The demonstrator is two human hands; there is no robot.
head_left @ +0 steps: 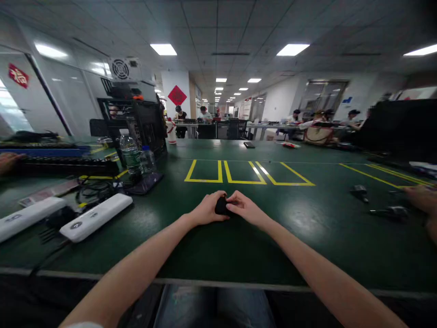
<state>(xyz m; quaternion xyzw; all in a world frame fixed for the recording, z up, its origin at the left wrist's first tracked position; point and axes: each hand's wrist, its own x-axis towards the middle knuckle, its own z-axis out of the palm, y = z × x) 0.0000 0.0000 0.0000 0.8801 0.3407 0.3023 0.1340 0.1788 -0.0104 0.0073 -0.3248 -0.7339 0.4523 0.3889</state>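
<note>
Both of my hands meet over the green tabletop (218,255), near the middle of the view. My left hand (209,208) is wrapped round a small black object (221,206), its thumb below and fingers above. The fingertips of my right hand (245,207) pinch at the right side of that same object. What kind of thing it is I cannot make out, since the fingers cover much of it. Just beyond the hands, yellow tape outlines (244,182) mark the table.
To the left lie a white power strip (97,216), a water bottle (129,152) and an open computer frame (146,120). Small black parts (391,213) and another person's hand (421,198) are at the right. A phone (249,145) lies farther back. Another hand (8,161) shows far left.
</note>
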